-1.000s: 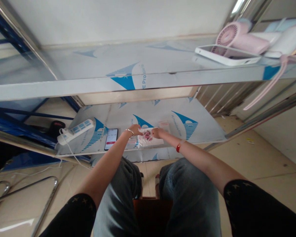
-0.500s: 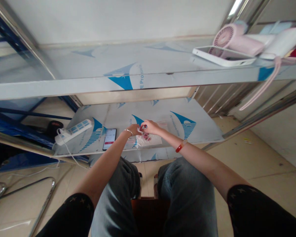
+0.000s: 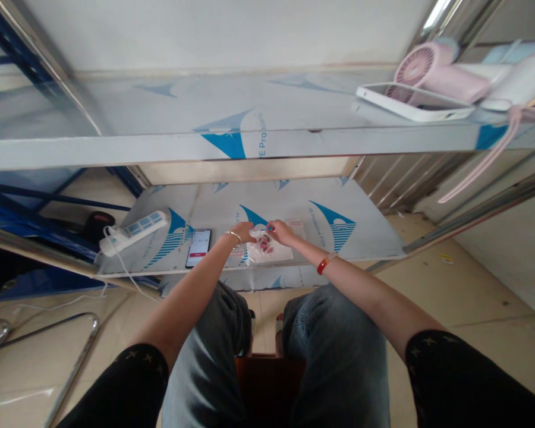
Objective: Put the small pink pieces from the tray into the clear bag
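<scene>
Head view — the left hand (image 3: 244, 232) pinches the upper edge of a plastic bag (image 3: 273, 253) just right of it; the right hand (image 3: 283, 232) curls close by — grip unclear.

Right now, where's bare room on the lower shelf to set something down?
Bare: the lower shelf well right of the right hand, up to its right edge, and the band behind both hands. Crowded: front left to middle, with power strip, phone, left hand, plastic bag.
</scene>
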Motion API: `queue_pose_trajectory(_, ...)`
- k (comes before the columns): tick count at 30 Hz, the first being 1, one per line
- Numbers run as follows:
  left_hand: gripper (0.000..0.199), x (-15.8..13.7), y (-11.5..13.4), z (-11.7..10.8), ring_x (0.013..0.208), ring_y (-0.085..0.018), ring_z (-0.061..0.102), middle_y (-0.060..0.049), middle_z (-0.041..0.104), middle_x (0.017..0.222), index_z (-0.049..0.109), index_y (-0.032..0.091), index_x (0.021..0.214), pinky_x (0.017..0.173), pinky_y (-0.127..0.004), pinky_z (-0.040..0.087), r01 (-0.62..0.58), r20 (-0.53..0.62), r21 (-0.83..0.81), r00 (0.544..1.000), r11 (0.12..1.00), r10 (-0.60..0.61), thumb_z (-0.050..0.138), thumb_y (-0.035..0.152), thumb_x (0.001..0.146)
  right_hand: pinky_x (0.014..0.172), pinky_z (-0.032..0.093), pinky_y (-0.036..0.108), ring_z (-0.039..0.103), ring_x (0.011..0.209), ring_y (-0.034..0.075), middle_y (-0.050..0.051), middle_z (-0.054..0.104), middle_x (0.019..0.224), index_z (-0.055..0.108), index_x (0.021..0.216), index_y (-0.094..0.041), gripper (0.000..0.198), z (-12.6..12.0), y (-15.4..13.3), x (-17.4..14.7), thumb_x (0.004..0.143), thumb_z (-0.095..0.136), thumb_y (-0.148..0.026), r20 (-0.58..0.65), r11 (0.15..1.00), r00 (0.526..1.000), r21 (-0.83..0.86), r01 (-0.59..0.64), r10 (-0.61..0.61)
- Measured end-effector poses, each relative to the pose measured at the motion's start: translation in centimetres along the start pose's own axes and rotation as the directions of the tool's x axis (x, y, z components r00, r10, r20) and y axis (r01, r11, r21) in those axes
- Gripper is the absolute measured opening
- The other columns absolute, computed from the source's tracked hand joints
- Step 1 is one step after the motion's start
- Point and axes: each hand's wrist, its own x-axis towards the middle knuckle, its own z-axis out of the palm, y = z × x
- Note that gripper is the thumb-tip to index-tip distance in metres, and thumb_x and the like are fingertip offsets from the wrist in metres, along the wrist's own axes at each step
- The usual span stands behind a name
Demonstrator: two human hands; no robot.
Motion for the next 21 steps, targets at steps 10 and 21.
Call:
queue_pose_trajectory(10, 0.052, -0.4, 0.8, -0.4, 0.103, -0.023, 0.063, -0.008, 0.069, 0.108, 0.06, 0.016, 0.118, 0.085, -0.027, 0.047, 0.013, 0.033, 0.01, 0.999, 1.0, -0.013, 0.072, 0.039, 0.073, 0.078, 0.05, 0.034, 0.063, 0.097, 0.028, 0.015, 0.067, 0.104, 0.068, 0.104, -0.016, 0.024, 2.3, 0.9, -1.4, 0.086, 0.058, -0.027, 0.148, 0.977, 0.988, -0.211, -0.008, 0.04)
queue_pose_trajectory(21, 0.052, -1.1, 1.3, -1.0, 0.106, -0.024, 0.061, -0.008, 0.067, 0.114, 0.06, 0.017, 0.119, 0.087, -0.029, 0.048, 0.04, 0.039, 0.018, 0.998, 0.999, -0.041, 0.071, 0.038, 0.073, 0.082, 0.049, 0.035, 0.064, 0.098, 0.03, 0.017, 0.068, 0.104, 0.07, 0.099, -0.012, 0.026, 2.3, 0.2, -1.3, 0.088, 0.052, -0.027, 0.179, 0.959, 0.982, -0.283, 0.0, 0.053)
